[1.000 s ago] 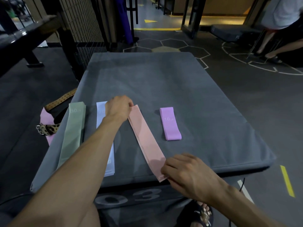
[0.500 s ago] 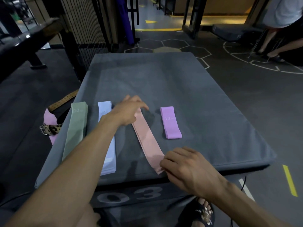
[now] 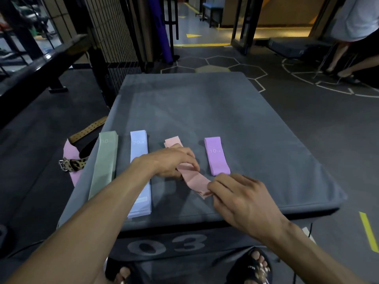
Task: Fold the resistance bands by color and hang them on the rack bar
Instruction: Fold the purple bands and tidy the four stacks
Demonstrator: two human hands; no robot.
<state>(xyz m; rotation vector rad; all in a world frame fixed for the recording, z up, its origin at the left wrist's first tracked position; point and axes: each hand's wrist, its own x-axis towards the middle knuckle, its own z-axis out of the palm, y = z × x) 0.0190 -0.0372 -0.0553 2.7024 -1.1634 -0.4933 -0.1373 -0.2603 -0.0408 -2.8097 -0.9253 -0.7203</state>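
On gray mat [image 3: 235, 111], both hands' fingers [image 3: 192, 160] pinch pink band [image 3: 194, 178].

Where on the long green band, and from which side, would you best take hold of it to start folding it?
Probably at the green band's near short end, coming from the near edge of the grey pad. It lies flat and straight, running away from the person, with the blue band close on its right. That end sits by the pad's edge, so fingers can pinch it and carry it to the far end.

A dark rubber floor [image 3: 320, 128] carries white hexagon lines [image 3: 223, 65] and yellow tape marks [image 3: 368, 231]. A black wire grid panel [image 3: 110, 29] stands at the left, and warm light glows from a doorway [image 3: 274, 19] beyond.
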